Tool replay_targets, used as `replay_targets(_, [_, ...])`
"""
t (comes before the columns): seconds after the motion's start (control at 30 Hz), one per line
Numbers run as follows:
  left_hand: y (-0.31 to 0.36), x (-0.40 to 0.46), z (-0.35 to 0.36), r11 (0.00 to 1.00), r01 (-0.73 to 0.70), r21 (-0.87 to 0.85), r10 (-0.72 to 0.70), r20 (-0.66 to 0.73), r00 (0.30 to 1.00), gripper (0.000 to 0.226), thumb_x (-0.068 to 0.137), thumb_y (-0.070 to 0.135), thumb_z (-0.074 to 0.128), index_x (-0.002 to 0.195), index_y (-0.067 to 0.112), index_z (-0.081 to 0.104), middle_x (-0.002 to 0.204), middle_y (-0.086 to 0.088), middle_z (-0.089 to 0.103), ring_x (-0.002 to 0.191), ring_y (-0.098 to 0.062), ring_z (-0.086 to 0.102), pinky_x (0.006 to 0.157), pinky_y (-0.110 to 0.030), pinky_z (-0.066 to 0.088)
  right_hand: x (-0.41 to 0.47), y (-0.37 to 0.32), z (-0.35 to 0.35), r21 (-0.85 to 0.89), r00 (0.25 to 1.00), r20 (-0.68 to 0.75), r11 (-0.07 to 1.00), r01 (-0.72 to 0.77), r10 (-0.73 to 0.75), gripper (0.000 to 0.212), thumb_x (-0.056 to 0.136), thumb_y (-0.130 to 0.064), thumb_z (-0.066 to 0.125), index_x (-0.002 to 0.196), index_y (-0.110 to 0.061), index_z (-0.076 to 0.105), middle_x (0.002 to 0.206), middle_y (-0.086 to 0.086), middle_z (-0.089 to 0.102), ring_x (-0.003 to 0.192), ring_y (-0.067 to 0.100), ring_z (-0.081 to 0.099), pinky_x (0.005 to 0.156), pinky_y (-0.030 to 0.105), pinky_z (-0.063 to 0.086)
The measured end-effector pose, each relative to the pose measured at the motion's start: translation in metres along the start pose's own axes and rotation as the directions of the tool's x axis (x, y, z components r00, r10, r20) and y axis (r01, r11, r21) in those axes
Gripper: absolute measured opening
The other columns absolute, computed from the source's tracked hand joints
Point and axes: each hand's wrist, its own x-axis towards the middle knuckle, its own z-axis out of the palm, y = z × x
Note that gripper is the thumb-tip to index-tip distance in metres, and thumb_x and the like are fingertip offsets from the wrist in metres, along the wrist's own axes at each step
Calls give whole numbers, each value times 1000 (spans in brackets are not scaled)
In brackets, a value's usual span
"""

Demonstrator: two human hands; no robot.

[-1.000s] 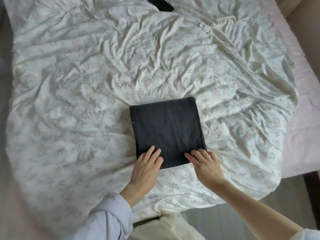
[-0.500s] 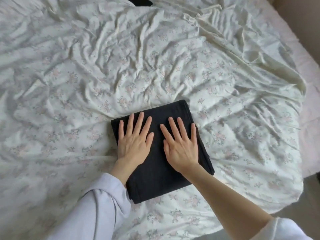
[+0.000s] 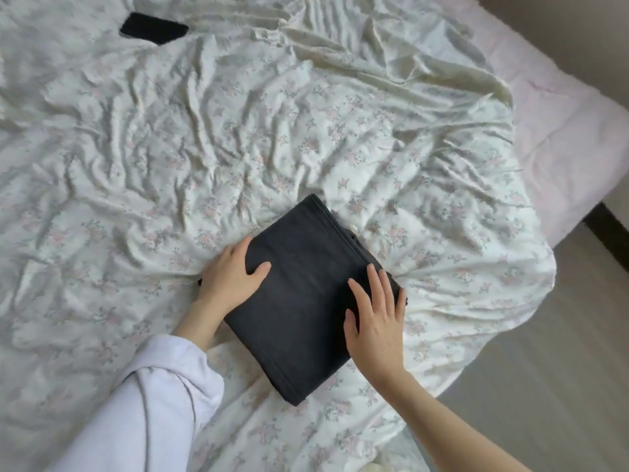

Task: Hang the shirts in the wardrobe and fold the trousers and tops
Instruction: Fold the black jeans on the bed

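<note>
Between 2 hands on a rumpled floral bedsheet [image 3: 238, 137], a dark folded garment [image 3: 306, 294] lies flat as a neat rectangle, turned at a slant to the bed's edge. At its left edge the left hand [image 3: 231, 277] grips the cloth: the thumb lies on top of the fabric while the fingers curl down over the side and tuck out of sight beneath it, so how far they reach under cannot be told. At its right edge the right hand [image 3: 374, 321] rests palm-down on the garment with straight, slightly spread fingers; the little finger sits at the very border of the cloth and the thumb points inward across it. Whether the garment is trousers or a top cannot be made out from its folded shape; only stacked layers show along the far right edge, beyond the right hand's fingertips. A pale sleeve [image 3: 146, 403] covers the left forearm up to the wrist, and the right forearm is bare, with both arms cut off by the lower frame. Well beyond the left hand, far up the sheet, a flat black object [image 3: 153, 28] lies partly sunk in the folds, too blurred to identify. Far out past the right hand, a pink mattress edge [image 3: 561, 114] shows beyond the sheet.
</note>
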Motion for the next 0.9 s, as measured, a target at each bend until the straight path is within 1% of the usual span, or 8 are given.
replay_targets(0.1, [2, 15, -17, 981, -56, -185, 79, 118, 990, 61, 88, 48, 53, 143, 27, 33, 142, 0, 43, 126, -23, 44, 100, -37, 39, -27, -11, -5, 332, 917, 38, 861, -386, 396, 51, 88, -10, 59, 136, -8, 41, 147, 10, 30, 138, 24, 27, 112, 40, 26])
replay_targets(0.17, [3, 27, -22, 966, -44, -255, 96, 194, 976, 63, 86, 48, 57, 141, 25, 36, 142, 1, 44, 126, -20, 44, 100, -34, 39, -35, -21, -5, 556, 708, 223, 510, -657, 670, 58, 92, -24, 54, 143, -15, 27, 139, -1, 32, 130, 16, 33, 108, 33, 33])
replay_targets(0.23, [4, 38, -26, 940, -10, -340, 105, 263, 959, 65, 83, 50, 62, 139, 24, 41, 139, 1, 47, 124, -18, 46, 102, -38, 41, -38, -30, -1, 628, 571, 397, 241, -740, 719, 61, 91, -33, 53, 143, -21, 22, 121, -6, 48, 112, 13, 49, 93, 31, 45])
replay_targets(0.37, [14, 43, -20, 938, -82, -337, 175, 255, 951, 58, 84, 51, 60, 133, 24, 47, 129, 4, 55, 112, -15, 54, 95, -36, 46, -35, -48, 14, 707, 566, 492, 76, -703, 661, 59, 93, -32, 48, 144, -31, 18, 137, -13, 44, 119, 7, 46, 105, 30, 37])
replay_targets(0.57, [30, 20, -15, 976, -194, -96, 204, 111, 973, 52, 94, 45, 44, 128, 6, 40, 123, -12, 55, 110, -32, 53, 87, -39, 44, -31, -66, 8, 789, 584, 298, 151, -596, 755, 60, 96, -24, 44, 147, -32, 12, 144, -14, 36, 131, 10, 38, 111, 33, 31])
replay_targets(0.67, [36, -9, -17, 977, -195, -89, 194, -19, 981, 42, 97, 38, 39, 116, 1, 42, 109, -21, 58, 100, -40, 54, 80, -42, 44, -24, -62, -8, 773, 652, 154, 320, -547, 743, 65, 97, -25, 44, 147, -35, 4, 151, -13, 27, 136, 9, 32, 111, 30, 29])
replay_targets(0.77, [35, -48, -11, 974, -107, -202, 56, -244, 968, 40, 96, 36, 42, 112, 0, 45, 103, -23, 59, 93, -41, 56, 71, -40, 41, -17, -50, -28, 693, 757, 55, 520, -499, 651, 63, 97, -27, 43, 147, -37, 5, 152, -14, 23, 137, 9, 29, 108, 24, 28])
replay_targets(0.9, [27, -72, 9, 939, -37, -343, -93, -354, 931, 51, 94, 30, 46, 136, 3, 34, 126, -21, 52, 109, -39, 53, 85, -44, 43, -1, -33, -34, 520, 882, 57, 740, -426, 468, 56, 97, -25, 42, 146, -29, 15, 147, -4, 34, 130, 15, 39, 101, 22, 32])
